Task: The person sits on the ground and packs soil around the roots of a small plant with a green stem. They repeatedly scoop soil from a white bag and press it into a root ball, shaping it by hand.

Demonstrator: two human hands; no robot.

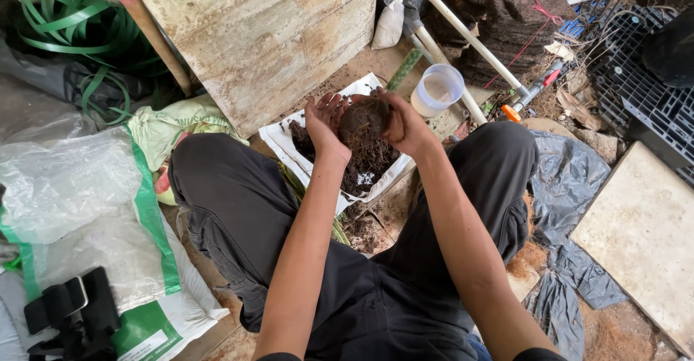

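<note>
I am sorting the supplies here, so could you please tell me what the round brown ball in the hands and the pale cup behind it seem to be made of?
Round brown ball: likely matted roots and soil, rough, fibrous, with strands hanging. Pale cup: probably translucent plastic, smooth and cloudy, light showing through. Left hand and right hand cradle the ball.

Potting shed: soil bag, tool handles
</note>
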